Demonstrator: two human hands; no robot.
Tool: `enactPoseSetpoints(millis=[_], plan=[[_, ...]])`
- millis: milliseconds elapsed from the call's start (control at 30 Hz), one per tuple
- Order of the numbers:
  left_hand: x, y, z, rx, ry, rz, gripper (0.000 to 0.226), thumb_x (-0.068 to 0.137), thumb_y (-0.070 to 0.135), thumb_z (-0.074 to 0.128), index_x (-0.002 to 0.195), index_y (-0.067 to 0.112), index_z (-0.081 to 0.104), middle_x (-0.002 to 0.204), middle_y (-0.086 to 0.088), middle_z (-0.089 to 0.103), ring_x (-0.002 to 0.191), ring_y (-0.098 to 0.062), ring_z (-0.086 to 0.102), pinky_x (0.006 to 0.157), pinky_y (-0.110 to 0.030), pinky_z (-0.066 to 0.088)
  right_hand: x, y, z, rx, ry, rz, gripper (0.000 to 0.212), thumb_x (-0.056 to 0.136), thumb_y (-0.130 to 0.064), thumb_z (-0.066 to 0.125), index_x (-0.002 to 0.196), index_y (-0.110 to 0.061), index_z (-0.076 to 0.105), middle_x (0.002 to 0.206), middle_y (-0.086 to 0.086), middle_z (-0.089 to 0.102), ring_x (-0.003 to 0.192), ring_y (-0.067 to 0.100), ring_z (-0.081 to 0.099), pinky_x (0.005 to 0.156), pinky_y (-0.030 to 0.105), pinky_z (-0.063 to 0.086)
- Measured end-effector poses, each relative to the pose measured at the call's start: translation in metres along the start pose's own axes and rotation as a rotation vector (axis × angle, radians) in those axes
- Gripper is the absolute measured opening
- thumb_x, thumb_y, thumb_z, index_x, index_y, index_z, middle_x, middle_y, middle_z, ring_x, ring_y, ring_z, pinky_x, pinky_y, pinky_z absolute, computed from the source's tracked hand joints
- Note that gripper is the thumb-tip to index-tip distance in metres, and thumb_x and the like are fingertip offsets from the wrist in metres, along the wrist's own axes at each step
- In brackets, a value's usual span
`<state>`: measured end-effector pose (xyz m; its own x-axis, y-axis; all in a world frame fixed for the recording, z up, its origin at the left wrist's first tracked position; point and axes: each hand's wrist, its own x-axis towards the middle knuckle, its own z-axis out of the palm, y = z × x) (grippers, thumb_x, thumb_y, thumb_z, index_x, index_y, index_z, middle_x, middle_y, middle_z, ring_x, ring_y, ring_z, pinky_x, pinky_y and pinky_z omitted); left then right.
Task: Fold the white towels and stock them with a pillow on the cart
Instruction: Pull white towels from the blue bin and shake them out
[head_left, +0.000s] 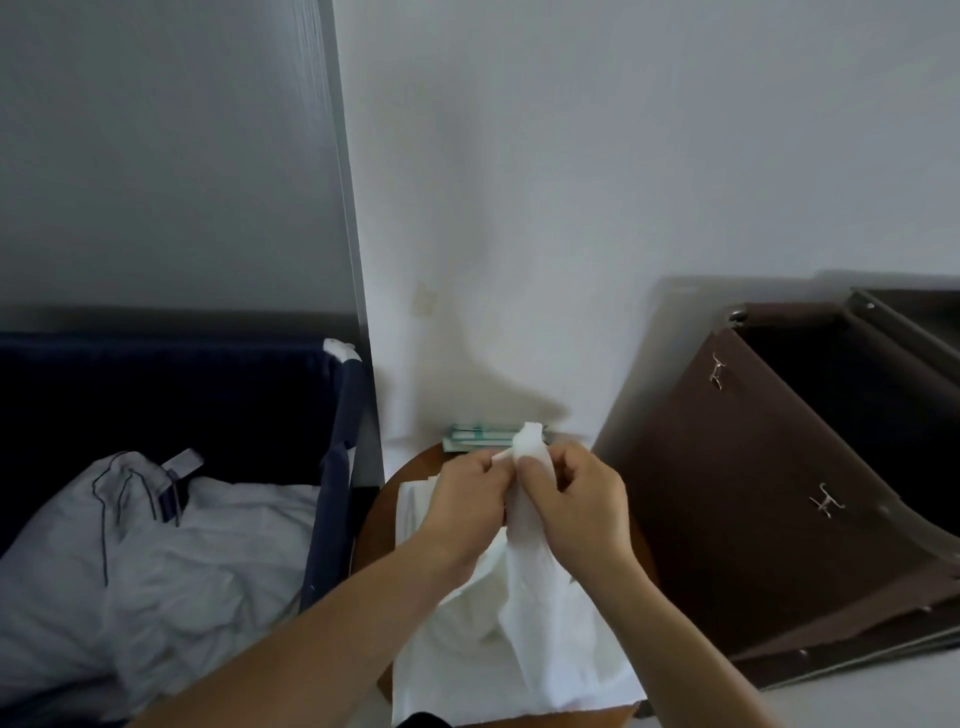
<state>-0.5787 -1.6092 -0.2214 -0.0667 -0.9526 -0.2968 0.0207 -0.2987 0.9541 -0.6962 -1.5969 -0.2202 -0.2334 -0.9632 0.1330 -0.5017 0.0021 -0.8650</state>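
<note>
With left hand (465, 499) and right hand (574, 506) both pinching the towel (524, 597) above the table (376, 514) — we'd match corners squarely before creasing.

No readable text; tag (182, 464) on bedding illegible

You had a round wooden worktop (375, 525) ahead, with a stack of green-striped flat packets (475, 436) at its far edge by the white wall (571, 182). A brown panel with metal hooks (753, 499) leaned to your right.
</note>
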Motion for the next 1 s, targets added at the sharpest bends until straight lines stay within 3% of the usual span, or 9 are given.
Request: enactPoseSetpoints(millis=[100,200,333,433,567,667,800,900,1000], plan=[[0.0,-0.003,-0.015,-0.007,0.0,-0.032,0.027,0.099,0.014,0.048,0.096,0.009,0.074,0.095,-0.013,0.075,0.095,-0.033,0.071,0.089,-0.053,0.056,0.005,0.005,-0.008,-0.039,0.167,0.014,0.015,0.086,-0.022,0.067,0.079,-0.034,0.061,0.069,-0.015,0.063,0.069,0.006,0.061,0.065,0.022,0.049],[0.0,0.006,-0.022,-0.049,-0.012,-0.052,0.027,0.099,0.012,0.048,0.099,0.003,0.073,0.099,-0.02,0.073,0.099,-0.039,0.069,0.091,-0.053,0.055,0.005,0.01,-0.007,-0.113,0.155,-0.071,0.011,0.087,-0.024,0.068,0.096,-0.03,0.071,0.064,-0.013,0.062,0.065,0.014,0.061,0.067,0.034,0.053],[-0.004,0.015,-0.009,0.006,-0.091,-0.019,0.031,0.099,0.01,0.043,0.099,-0.008,0.068,0.095,-0.028,0.067,0.087,-0.034,0.062,0.085,-0.045,0.055,-0.003,0.015,0.007,-0.259,0.017,-0.316,0.008,0.088,-0.03,0.068,0.091,-0.023,0.07,0.065,-0.01,0.063,0.058,0.013,0.059,0.057,0.031,0.05],[-0.003,0.018,0.001,0.016,-0.051,-0.066,0.034,0.101,0.013,0.038,0.102,-0.005,0.067,0.092,-0.024,0.064,0.086,-0.031,0.058,0.078,-0.038,0.056,0.009,0.026,0.0,-0.364,0.027,-0.481,0.027,0.087,-0.042,0.052,0.08,-0.021,0.067,0.063,-0.009,0.062,0.053,0.014,0.056,0.049,0.032,0.05],[0.0,0.026,0.019,0.051,-0.108,-0.061,0.039,0.091,0.032,0.048,0.097,-0.004,0.064,0.089,-0.025,0.06,0.084,-0.029,0.054,0.083,-0.048,0.052,0.021,0.038,-0.017,-0.42,0.045,-0.711,0.02,0.086,-0.027,0.061,0.067,-0.019,0.062,0.059,-0.008,0.058,0.048,0.01,0.049,0.042,0.015,0.034],[0.001,0.032,0.03,0.128,-0.065,0.013,0.033,0.099,0.022,0.052,0.105,-0.007,0.067,0.103,-0.029,0.067,0.088,-0.029,0.063,0.092,-0.049,0.053,0.028,0.042,-0.027,-0.34,0.028,-0.795,0.022,0.088,-0.028,0.06,0.068,-0.019,0.062,0.06,-0.009,0.057,0.05,0.01,0.047,0.046,0.012,0.027],[0.009,0.049,0.026,0.302,-0.014,0.089,0.025,0.102,0.021,0.05,0.108,0.005,0.068,0.105,-0.02,0.069,0.096,-0.026,0.067,0.095,-0.048,0.053,0.044,0.043,-0.043,-0.046,-0.218,-0.597,0.031,0.094,-0.044,0.048,0.103,-0.031,0.075,0.071,-0.008,0.065,0.063,0.011,0.058,0.058,0.03,0.049],[0.013,0.083,0.017,0.455,0.037,0.197,0.022,0.103,0.022,0.048,0.114,0.014,0.064,0.109,-0.006,0.068,0.102,-0.021,0.065,0.092,-0.037,0.056,0.072,0.032,-0.061,0.05,-0.228,-0.471,0.035,0.094,-0.04,0.056,0.129,-0.041,0.058,0.101,-0.02,0.063,0.091,0.003,0.059,0.078,0.022,0.05],[0.011,0.12,0.008,0.559,-0.058,0.266,0.021,0.104,0.019,0.045,0.117,0.02,0.062,0.111,0.0,0.065,0.101,-0.015,0.064,0.092,-0.034,0.056,0.1,0.008,-0.074,-0.003,-0.371,-0.424,0.055,0.092,-0.034,0.067,0.142,-0.038,0.042,0.127,-0.028,0.048,0.11,-0.009,0.046,0.097,0.014,0.039]])
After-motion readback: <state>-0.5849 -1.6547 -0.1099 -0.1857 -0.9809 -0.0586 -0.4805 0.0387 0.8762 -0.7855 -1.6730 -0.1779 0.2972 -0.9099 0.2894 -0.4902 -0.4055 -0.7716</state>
